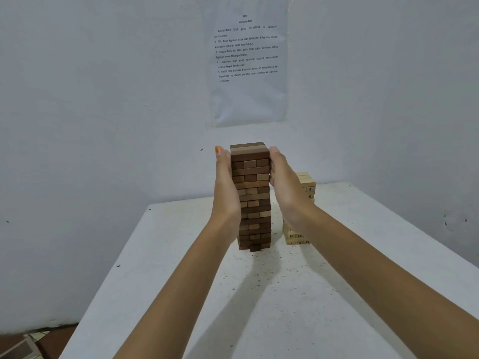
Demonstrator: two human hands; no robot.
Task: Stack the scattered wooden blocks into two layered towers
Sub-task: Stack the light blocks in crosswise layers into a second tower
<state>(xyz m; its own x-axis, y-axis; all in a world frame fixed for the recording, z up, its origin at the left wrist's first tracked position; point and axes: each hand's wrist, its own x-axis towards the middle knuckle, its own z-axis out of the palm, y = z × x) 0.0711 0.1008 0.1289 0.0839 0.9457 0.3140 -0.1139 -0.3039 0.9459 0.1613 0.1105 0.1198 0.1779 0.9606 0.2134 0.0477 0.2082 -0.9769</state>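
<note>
While dark tower (252, 193) stands on desk (259, 307), sides are pressed between left hand (226, 193) and right hand (286, 190), fingers (222, 164) straight, together

Pale tower (307, 181) mostly hidden behind right grip (287, 187) & forearm; few numbers legible. Wall sheet (247, 99) text too small. Surface (259, 320) cut off at btm edge. Btm-left object (19, 349) cropped, unclear.

Tall tower (252, 198) stands on the table (259, 307), frame centre. My left hand (225, 193) presses its left side and my right hand (287, 193) its right, both near the top. Shorter tower (307, 186) stands just right of it, partly behind my right wrist. Printed sheet (247, 68) on the wall behind, upper centre.
</note>
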